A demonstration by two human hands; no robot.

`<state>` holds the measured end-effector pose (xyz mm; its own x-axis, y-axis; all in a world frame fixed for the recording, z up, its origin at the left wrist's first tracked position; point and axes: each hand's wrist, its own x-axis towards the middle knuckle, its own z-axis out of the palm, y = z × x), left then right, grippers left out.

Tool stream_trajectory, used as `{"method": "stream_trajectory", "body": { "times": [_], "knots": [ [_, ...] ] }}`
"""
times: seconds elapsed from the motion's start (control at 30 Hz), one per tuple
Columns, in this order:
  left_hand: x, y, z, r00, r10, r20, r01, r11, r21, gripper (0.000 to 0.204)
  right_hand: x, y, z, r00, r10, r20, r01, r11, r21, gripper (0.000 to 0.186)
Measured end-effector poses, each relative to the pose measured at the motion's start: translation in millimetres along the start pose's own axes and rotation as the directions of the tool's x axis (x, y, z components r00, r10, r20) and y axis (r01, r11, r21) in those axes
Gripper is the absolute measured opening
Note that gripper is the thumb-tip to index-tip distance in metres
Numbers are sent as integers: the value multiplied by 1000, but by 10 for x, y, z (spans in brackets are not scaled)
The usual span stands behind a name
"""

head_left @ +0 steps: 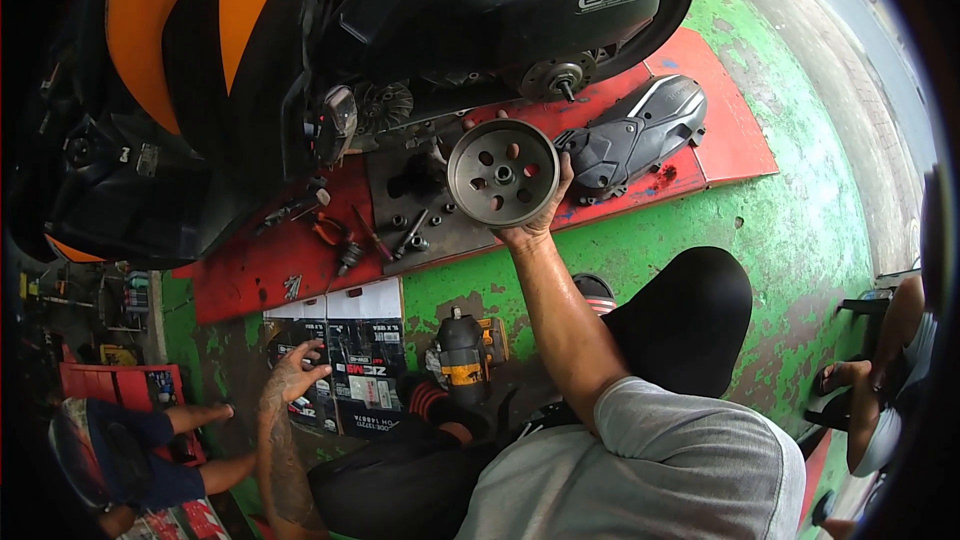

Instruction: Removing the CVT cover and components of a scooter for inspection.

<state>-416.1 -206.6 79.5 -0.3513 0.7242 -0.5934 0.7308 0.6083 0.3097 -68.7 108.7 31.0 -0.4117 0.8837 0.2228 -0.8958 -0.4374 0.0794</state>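
Over the near edge of the red platform (735, 135), a steel clutch drum (503, 176) sits clamped in the right hand (541, 223), holed face up.

Thumb's on the near right rim, with fingertips peeking past the far edge. Left hand (298, 372) holds nothing, fingers loosely apart near the black carton (365, 365). Just beyond the drum, an exposed shaft (566, 90) pokes out under the scooter (265, 70); the black side cover (640, 135) lies to the right, and pliers (330, 230) to the left. Nearer the person there's a yellow-and-black power tool (465, 355). Looks like the drum-handling step of a transmission job, but can't tell if it's coming off or going on. If it's going on, the next move probably calls for squaring the centre hole to that shaft.
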Motion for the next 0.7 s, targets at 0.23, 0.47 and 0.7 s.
{"method": "stream_trajectory", "body": {
  "times": [0.23,0.47,0.7],
  "knots": [
    [68,138,33,999,-4,32,3,999,37,63,-41,17,-300,903,-47,-428,42,999,-21,72],
    [49,195,43,999,0,54,-3,999,44,63,-81,-253,-808,851,-208,-482,168,978,-124,63],
    [80,5,59,996,-20,88,15,999,49,63,-133,-398,-890,863,-329,-385,332,941,-59,63]
  ]
}}
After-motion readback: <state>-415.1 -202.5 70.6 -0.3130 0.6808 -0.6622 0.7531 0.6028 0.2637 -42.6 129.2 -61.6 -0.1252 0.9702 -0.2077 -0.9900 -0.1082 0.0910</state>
